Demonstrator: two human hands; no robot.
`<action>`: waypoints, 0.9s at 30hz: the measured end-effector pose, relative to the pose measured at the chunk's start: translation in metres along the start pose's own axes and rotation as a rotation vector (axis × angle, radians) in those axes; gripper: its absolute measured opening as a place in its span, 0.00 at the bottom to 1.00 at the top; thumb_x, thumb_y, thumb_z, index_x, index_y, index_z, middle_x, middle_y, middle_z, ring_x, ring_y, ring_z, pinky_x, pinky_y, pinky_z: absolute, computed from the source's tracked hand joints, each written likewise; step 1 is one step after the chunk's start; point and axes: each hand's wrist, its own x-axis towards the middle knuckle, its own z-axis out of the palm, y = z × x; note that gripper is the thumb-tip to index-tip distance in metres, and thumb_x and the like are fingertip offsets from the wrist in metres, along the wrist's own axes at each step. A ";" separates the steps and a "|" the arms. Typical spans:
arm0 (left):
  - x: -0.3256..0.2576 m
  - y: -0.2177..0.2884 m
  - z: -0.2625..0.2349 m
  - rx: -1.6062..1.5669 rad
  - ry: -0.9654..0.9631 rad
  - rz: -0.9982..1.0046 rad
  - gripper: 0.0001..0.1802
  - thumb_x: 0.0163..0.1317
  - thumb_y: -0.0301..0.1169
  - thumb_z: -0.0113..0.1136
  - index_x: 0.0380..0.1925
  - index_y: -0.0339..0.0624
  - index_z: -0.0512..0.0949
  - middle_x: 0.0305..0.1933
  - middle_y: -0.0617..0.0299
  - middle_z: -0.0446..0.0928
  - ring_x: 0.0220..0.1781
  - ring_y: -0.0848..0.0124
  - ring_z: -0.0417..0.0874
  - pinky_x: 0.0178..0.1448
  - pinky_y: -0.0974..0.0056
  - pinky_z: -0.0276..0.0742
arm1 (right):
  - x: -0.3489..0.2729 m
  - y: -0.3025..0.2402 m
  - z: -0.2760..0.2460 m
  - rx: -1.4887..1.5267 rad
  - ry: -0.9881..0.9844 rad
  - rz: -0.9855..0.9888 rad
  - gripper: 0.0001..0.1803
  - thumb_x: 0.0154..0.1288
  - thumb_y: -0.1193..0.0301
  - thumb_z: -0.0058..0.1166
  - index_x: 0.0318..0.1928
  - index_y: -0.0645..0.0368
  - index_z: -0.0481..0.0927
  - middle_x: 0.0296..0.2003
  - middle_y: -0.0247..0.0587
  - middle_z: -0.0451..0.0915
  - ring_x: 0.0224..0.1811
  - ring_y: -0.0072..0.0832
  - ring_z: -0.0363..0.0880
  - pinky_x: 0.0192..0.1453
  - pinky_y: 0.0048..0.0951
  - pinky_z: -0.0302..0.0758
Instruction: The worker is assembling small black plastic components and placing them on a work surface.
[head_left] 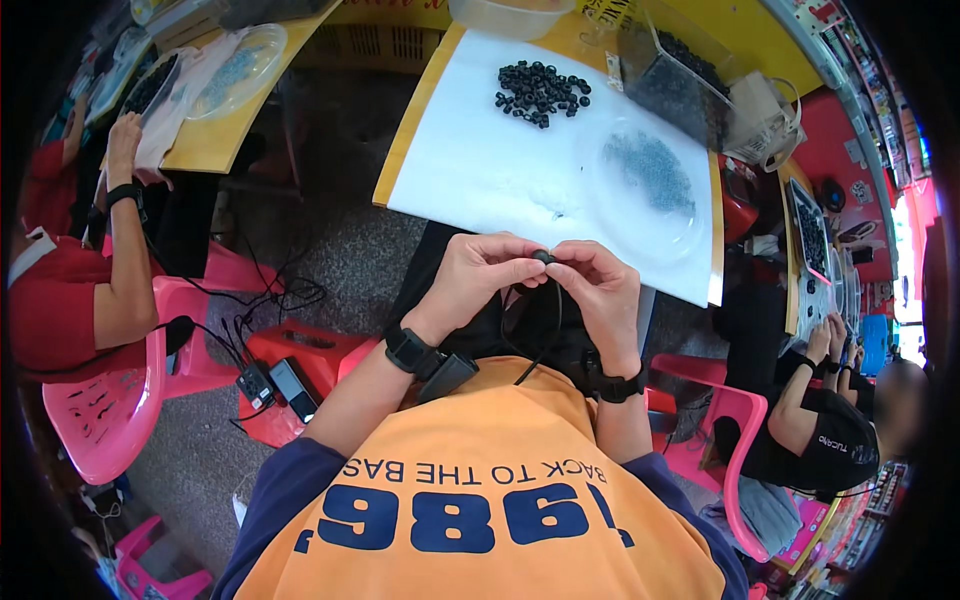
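My left hand (480, 275) and my right hand (596, 290) meet above my lap, just below the near edge of the white sheet (480, 170). Between their fingertips they pinch one small black ring-shaped part (543, 257). A thin black cord (545, 335) hangs down from the hands toward my orange shirt. A heap of the same black rings (541, 92) lies on the far part of the sheet. A clear round dish (645, 190) with small dark grey bits sits to the right of the sheet's middle.
A clear bin (672, 80) of black parts stands at the back right. A person in red sits at the left on a pink chair (105, 410), at another yellow table (215, 140). Another person in black sits at the right. A red stool (290, 365) carries devices.
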 end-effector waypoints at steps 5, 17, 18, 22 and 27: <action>-0.002 0.005 0.000 0.384 0.047 0.312 0.11 0.59 0.22 0.68 0.43 0.35 0.85 0.41 0.62 0.84 0.37 0.79 0.83 0.39 0.75 0.78 | 0.004 0.011 -0.019 0.169 -0.086 0.250 0.17 0.75 0.62 0.53 0.39 0.66 0.83 0.32 0.34 0.82 0.35 0.17 0.78 0.42 0.18 0.75; -0.004 0.005 0.005 0.736 0.020 0.595 0.15 0.52 0.19 0.71 0.41 0.36 0.85 0.41 0.55 0.85 0.40 0.67 0.86 0.44 0.68 0.82 | -0.002 0.016 0.014 0.059 -0.040 0.181 0.24 0.80 0.56 0.45 0.35 0.66 0.80 0.24 0.26 0.71 0.27 0.13 0.64 0.31 0.18 0.63; -0.004 0.005 0.005 0.728 0.032 0.578 0.14 0.52 0.20 0.71 0.41 0.36 0.85 0.41 0.55 0.85 0.39 0.67 0.86 0.43 0.68 0.82 | -0.003 0.015 0.017 0.073 -0.011 0.164 0.24 0.80 0.57 0.45 0.35 0.66 0.80 0.24 0.26 0.71 0.27 0.13 0.64 0.30 0.19 0.63; -0.005 0.004 0.006 0.727 0.089 0.564 0.14 0.52 0.21 0.71 0.41 0.36 0.85 0.39 0.56 0.85 0.37 0.67 0.86 0.42 0.68 0.83 | -0.005 0.026 0.027 0.007 0.096 0.037 0.24 0.80 0.59 0.44 0.30 0.64 0.76 0.22 0.28 0.69 0.23 0.13 0.62 0.27 0.20 0.62; -0.006 0.003 0.008 0.797 0.143 0.662 0.12 0.52 0.22 0.72 0.39 0.35 0.85 0.37 0.56 0.85 0.36 0.67 0.86 0.41 0.69 0.82 | -0.004 0.019 0.033 -0.092 0.142 -0.087 0.24 0.81 0.61 0.43 0.25 0.63 0.67 0.20 0.30 0.63 0.21 0.14 0.61 0.25 0.22 0.62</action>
